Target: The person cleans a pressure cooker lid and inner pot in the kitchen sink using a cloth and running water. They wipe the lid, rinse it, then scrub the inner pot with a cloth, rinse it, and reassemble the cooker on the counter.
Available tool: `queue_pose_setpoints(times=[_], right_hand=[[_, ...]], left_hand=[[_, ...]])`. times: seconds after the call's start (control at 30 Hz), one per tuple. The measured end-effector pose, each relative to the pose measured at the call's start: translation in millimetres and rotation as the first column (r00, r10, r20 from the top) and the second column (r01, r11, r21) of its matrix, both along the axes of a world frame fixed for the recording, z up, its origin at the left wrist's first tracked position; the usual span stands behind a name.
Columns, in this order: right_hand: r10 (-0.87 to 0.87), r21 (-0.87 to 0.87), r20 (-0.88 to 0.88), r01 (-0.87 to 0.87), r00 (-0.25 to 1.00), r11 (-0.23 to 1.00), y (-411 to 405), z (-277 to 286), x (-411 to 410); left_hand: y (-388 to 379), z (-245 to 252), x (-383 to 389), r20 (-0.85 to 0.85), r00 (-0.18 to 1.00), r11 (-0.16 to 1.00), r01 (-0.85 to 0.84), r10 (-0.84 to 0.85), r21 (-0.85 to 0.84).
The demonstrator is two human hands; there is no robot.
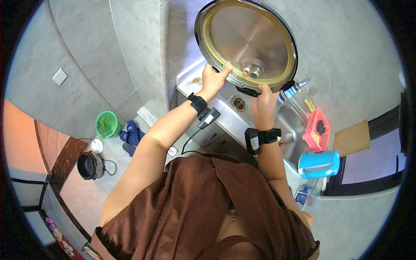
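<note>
A round pressure cooker lid (248, 35) is raised above the sink, with its metal underside facing me. A yellowish sealing ring (208, 35) runs around its inside edge, and valve fittings (255, 71) stick out near the lower rim. My left hand (215, 78) grips the lower left rim, its thumb on the inner face. My right hand (266, 102) holds the bottom rim beside a black plastic part (247, 91). Both wrists wear black straps.
Beneath the lid lies a stainless steel sink (292, 113) with a drain (239, 103) and a faucet (304, 82). To the right are a pink basket (317, 131), a blue kettle (318, 164) and a board (352, 138). A green bucket (108, 125), slippers (131, 133) and a cooker pot (89, 165) stand on the floor.
</note>
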State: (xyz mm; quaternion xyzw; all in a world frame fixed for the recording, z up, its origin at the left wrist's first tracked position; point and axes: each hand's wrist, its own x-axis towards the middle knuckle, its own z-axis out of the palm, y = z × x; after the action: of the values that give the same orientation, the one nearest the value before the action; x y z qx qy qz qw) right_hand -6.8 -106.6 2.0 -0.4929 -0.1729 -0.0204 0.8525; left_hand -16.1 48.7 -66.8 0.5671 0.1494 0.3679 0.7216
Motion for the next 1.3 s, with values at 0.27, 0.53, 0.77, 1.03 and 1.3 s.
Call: queue_pose_setpoints(times=[0.27,0.53,0.77,1.03,1.3], right_hand=[[0.039,-0.002,-0.113,-0.04,0.993,0.999,-2,-2,5],[-0.025,-0.001,0.056,0.025,0.998,1.0,4,9,3],[-0.064,-0.154,0.279,0.11,0.958,0.982,-1,23,-7],[-0.147,-0.072,-0.069,0.142,0.987,0.987,-19,16,31],[-0.219,-0.234,0.237,0.275,0.946,0.933,-34,-10,38]], left_hand=[[6,-11,9,-0.008,0.998,0.997,-0.068,0.069,0.046],[2,-1,14,-0.062,0.997,0.999,0.044,-0.046,-0.025],[11,30,-9,-0.174,0.841,0.858,0.49,-0.512,-0.153],[76,56,-24,-0.236,0.801,0.826,0.563,-0.55,-0.014],[106,92,-20,-0.103,0.768,0.76,0.59,-0.632,-0.272]])
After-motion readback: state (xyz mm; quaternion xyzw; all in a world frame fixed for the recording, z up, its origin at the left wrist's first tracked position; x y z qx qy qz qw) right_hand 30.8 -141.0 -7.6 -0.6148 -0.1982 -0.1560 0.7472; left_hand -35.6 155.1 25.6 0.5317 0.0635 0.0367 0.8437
